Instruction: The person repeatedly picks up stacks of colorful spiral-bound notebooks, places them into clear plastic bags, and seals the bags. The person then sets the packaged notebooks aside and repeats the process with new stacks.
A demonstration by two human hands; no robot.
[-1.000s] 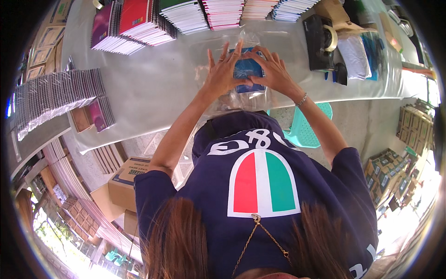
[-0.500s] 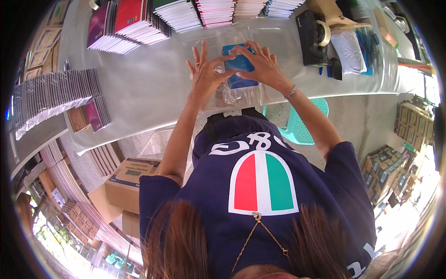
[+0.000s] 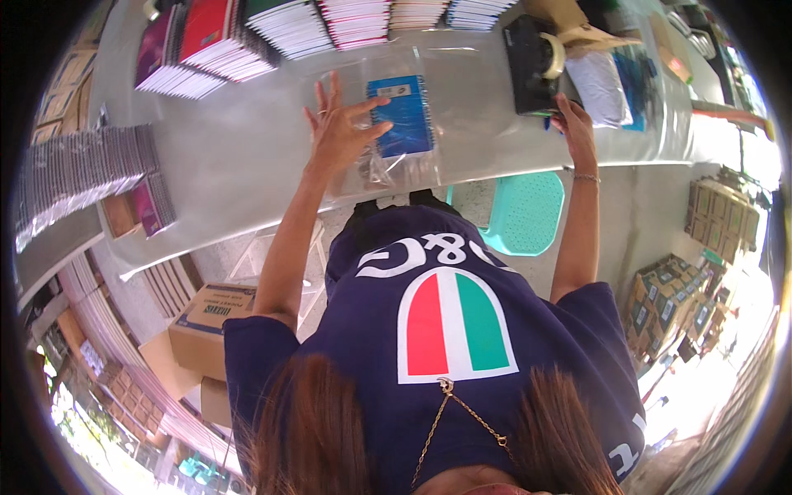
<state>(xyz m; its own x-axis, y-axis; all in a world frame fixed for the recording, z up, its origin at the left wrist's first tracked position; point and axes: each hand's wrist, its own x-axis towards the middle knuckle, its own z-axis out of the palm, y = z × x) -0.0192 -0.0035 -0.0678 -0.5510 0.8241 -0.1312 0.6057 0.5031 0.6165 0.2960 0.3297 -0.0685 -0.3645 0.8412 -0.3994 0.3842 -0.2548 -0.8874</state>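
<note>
Since the earlier frames, the right hand (image 3: 577,132) has left the blue notebook (image 3: 408,115) and moved out to the black tape dispenser (image 3: 522,70), while the left hand (image 3: 338,130) has stayed at the notebook's left side.

Closest to the camera is the person's navy shirt (image 3: 367,313); beyond it, a teal stool (image 3: 524,214) stands by the near edge of the worktop (image 3: 239,157). On the worktop, in front of the person, the notebook lies flat in clear plastic wrap (image 3: 396,172), whose loose end reaches toward that edge. The left fingers are spread, with thumb and forefinger over the notebook's left part; whether they press on it is hard to tell. The right fingers are bent at the dispenser's near end, and I cannot tell whether they pinch anything.

The step in hand looks like steadying the wrapped notebook with one hand while the other goes for tape. On that reading, the next move calls for a sure pinch on the tape end, with the left hand keeping the wrap from slipping.

Farther off, a pale tape roll (image 3: 554,56) sits on the dispenser, with a white package (image 3: 598,87) to its right. Along the far side stand purple notebooks (image 3: 157,54) and red notebooks (image 3: 206,33), with more stacks to their right.
</note>
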